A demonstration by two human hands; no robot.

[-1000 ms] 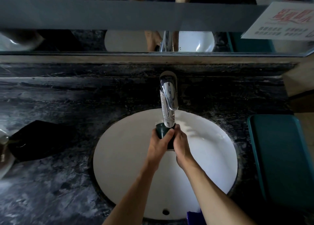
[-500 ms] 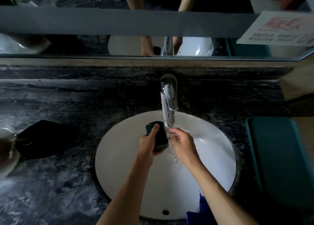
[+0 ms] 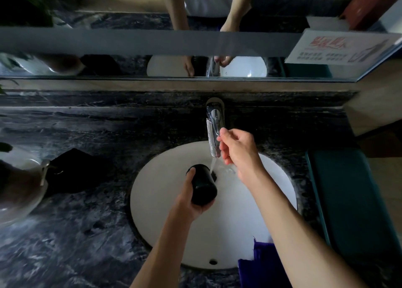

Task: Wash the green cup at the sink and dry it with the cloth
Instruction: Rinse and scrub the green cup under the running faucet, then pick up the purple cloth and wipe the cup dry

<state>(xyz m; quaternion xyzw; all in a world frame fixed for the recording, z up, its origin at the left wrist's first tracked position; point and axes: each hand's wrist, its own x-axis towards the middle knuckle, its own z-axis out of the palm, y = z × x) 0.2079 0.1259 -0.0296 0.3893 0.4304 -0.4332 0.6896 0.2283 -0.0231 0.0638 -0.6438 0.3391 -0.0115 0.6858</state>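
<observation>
The left hand [image 3: 188,202] grasps the green cup [image 3: 202,185] around its side wall, thumb along the left side and fingers wrapped beneath. The cup looks nearly black in the dim light. It is held tilted over the white sink basin [image 3: 156,200], just left of the water stream [image 3: 212,163], which falls from the chrome faucet [image 3: 214,133] and passes close beside the cup's upper end. Whether the water touches the cup cannot be told.

The right hand [image 3: 238,148] holds nothing. Its fingers are loosely curled, with the fingertips [image 3: 221,135] at the faucet lever [image 3: 215,120]; actual contact cannot be confirmed.

The basin is set into a dark marble countertop [image 3: 87,222]. A dark cloth [image 3: 74,170] lies on the countertop to the left of the basin, well apart from the cup. A blue cloth [image 3: 258,263] sits at the near rim of the basin, beneath the right forearm. A teal tray [image 3: 348,200] rests to the right of the basin. A mirror [image 3: 130,65] runs along the back wall, and it reflects both hands and the faucet.
</observation>
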